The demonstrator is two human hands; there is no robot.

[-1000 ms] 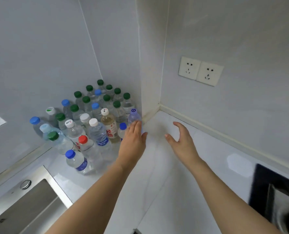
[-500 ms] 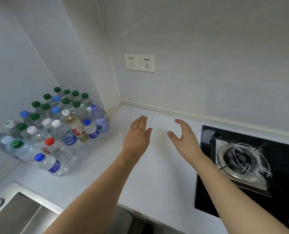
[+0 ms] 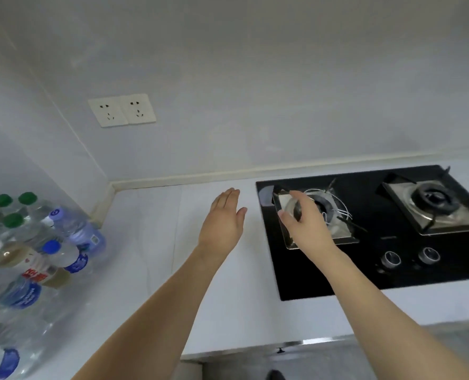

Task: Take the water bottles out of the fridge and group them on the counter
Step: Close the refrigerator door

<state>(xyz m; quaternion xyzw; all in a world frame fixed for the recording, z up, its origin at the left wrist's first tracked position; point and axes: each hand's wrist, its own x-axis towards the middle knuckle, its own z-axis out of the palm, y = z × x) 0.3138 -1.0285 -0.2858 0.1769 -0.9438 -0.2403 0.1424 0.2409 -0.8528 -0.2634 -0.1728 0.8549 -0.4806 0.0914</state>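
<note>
Several water bottles [image 3: 35, 248] with green, blue, white and red caps stand grouped on the white counter [image 3: 151, 242] at the far left, partly cut off by the frame edge. A purple-tinted bottle [image 3: 77, 229] stands at the group's right side. My left hand [image 3: 223, 223] hovers over the bare counter, fingers straight, holding nothing. My right hand [image 3: 304, 223] hangs above the stove's left burner, fingers relaxed and empty. Both hands are well to the right of the bottles. The fridge is out of view.
A black gas stove [image 3: 392, 264] with two burners and two knobs takes up the counter's right part. A double wall socket [image 3: 122, 109] sits on the back wall. The counter's front edge [image 3: 255, 349] runs below my arms.
The view has swung to the right; the bottles have slid to the left edge and the stove has come fully into view. Both hands stay empty and now sit farther from the bottles.
</note>
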